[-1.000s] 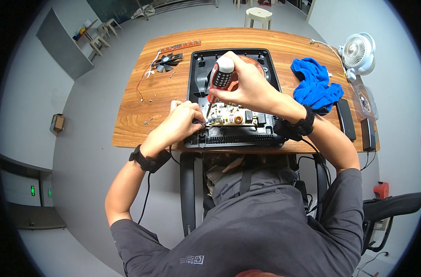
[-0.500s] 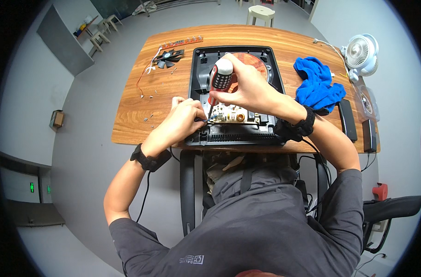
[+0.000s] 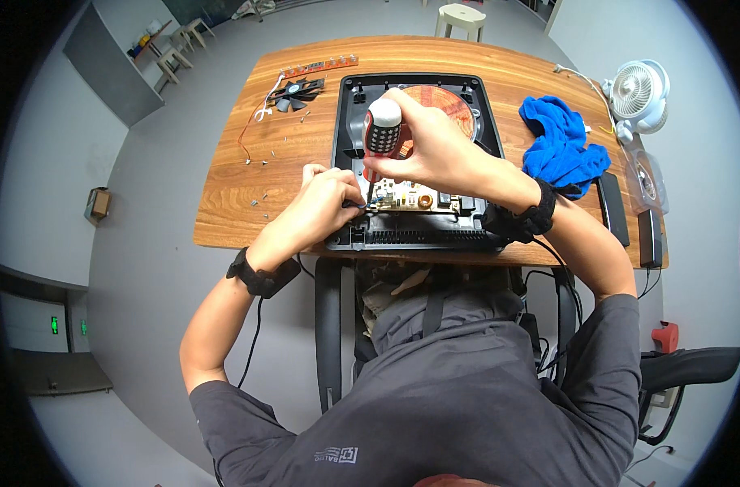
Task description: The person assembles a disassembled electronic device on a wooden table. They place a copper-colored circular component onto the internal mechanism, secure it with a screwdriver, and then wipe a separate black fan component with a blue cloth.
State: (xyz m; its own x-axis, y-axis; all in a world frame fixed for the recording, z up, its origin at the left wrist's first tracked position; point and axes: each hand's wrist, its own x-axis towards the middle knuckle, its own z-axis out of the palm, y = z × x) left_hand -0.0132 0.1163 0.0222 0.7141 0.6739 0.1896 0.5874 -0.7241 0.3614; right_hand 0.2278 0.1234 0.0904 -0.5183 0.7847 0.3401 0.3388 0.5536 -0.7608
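My right hand (image 3: 418, 142) is wrapped round a screwdriver (image 3: 381, 134) with a red, black and white handle, its shaft pointing down. The tip reaches the left end of a circuit board (image 3: 406, 196), near some blue wire. Beside the tip, my left hand (image 3: 331, 195) has its fingers pinched together at that same board edge; what they grip, perhaps the wire, is hidden. The board lies in the front part of an open black induction cooker housing (image 3: 418, 242). A round copper coil (image 3: 439, 109) sits behind it, partly covered by my right hand.
To the left lie a small black fan (image 3: 295, 95), a narrow strip board (image 3: 319, 66) with wires, and several loose screws (image 3: 260, 200). On the right are a blue cloth (image 3: 558, 146), a white desk fan (image 3: 636, 91), a black flat case (image 3: 612, 209) and a clear plastic container (image 3: 647, 180).
The view has shifted slightly. The screwdriver stands a little more upright, with its handle a bit further left. Both hands keep nearly the same place at the board.
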